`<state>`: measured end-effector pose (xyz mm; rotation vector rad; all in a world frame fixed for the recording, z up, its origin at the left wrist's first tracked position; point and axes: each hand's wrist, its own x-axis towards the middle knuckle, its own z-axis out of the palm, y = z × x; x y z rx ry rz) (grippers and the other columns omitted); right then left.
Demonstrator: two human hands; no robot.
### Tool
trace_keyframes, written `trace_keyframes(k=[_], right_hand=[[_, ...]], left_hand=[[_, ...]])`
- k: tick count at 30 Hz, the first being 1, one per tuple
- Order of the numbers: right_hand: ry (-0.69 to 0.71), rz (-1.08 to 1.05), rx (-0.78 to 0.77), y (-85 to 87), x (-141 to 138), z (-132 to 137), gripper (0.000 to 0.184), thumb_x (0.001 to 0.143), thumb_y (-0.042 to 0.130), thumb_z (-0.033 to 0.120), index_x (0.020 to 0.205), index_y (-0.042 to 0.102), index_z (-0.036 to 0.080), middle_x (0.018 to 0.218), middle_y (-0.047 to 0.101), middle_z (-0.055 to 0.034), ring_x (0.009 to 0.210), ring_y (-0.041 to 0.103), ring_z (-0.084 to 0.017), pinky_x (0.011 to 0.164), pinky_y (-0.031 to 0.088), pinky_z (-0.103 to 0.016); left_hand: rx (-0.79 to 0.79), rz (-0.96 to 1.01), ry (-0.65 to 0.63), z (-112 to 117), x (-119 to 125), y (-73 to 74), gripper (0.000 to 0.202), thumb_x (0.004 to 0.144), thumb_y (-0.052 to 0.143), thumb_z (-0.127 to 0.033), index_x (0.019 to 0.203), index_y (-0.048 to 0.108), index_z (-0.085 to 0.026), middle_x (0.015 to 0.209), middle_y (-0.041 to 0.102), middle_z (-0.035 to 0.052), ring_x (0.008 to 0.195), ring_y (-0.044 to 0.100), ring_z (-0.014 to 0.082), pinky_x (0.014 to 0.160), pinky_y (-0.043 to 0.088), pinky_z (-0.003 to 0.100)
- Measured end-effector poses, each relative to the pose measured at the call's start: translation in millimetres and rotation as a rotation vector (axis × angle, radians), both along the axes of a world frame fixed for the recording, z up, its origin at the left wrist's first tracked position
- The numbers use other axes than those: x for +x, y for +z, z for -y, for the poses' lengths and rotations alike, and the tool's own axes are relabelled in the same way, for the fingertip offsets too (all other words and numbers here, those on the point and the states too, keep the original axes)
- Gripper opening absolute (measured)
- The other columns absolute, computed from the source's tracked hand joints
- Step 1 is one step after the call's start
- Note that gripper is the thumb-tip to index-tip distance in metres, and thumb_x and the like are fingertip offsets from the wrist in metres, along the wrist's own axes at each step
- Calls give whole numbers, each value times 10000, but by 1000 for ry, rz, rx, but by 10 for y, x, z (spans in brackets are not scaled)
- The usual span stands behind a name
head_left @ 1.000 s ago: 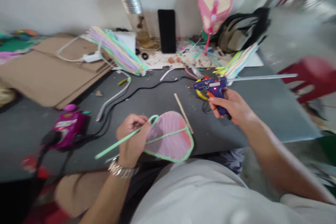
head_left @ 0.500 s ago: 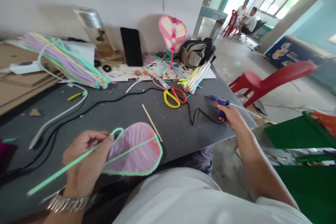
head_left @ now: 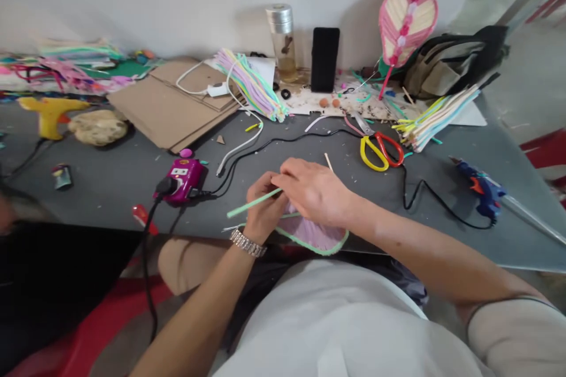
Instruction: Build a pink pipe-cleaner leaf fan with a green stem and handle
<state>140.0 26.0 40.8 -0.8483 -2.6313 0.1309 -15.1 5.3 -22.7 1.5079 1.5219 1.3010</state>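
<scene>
At the table's front edge, my left hand (head_left: 263,215) is closed on a lilac pipe-cleaner panel (head_left: 315,235) edged in mint green. My right hand (head_left: 315,191) lies over it, fingers pinched on a mint-green pipe cleaner (head_left: 246,207) whose free end points left. Both hands cover much of the panel, and the fingertips' exact grip is partly hidden. A thin wooden stick (head_left: 328,161) shows behind my right hand. To the right, a blue hot glue gun (head_left: 481,188) lies on the table. Scissors (head_left: 375,150) with yellow and red handles lie beyond my hands.
Pipe-cleaner bundles (head_left: 254,87), a bottle (head_left: 283,47), a phone (head_left: 325,60), a pink heart-shaped fan (head_left: 407,26) and a bag (head_left: 442,68) line the back. Left are cardboard (head_left: 163,107), a purple power socket (head_left: 183,179), a yellow glue gun (head_left: 50,115) and cables. Someone in dark clothing sits left.
My right hand has let go of the blue glue gun and come to the pipe cleaner at my left hand. The view has swung left.
</scene>
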Motion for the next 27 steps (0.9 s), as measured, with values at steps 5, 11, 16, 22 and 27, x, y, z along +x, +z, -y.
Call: trace_keyframes(k=[5,11,16,22,27], right_hand=[[27,62,-51,23,-93,-216,175,957,490,134,935,663,154,954,635,-76,793,530,-172,672,380,-287],[-288,-305,-278,-99,224,-435,147,915,606,220,777,611,169,777,628,-16,701,523,-137,670,360,-273],[-386,-383,-392,-206,361,-452,212,859,659,220,686,544,180,733,631,2,616,474,-112,636,337,-274],[-429,-331,-396,-190,360,-422,230,858,644,220,675,509,191,665,560,21,596,440,-111,623,316,-274],[-437,-287,-414,-223,357,-427,249,860,645,215,669,487,195,658,553,24,587,432,-109,630,312,-274]], left_hand=[[1,27,-29,-9,-14,-61,143,731,695,-274,724,587,-180,656,636,-16,602,544,119,573,452,222],[-9,-146,6,13,6,-29,57,768,646,-180,814,680,-178,713,656,-13,588,559,107,595,470,228],[35,-327,-85,18,34,6,117,777,633,-135,810,728,-196,778,649,14,702,597,140,672,498,264],[42,-385,-119,29,46,-8,167,803,625,-138,890,752,-202,843,664,29,742,615,151,724,516,287],[71,-458,-149,40,57,13,220,823,589,-134,943,764,-194,864,665,40,790,628,171,764,521,310]])
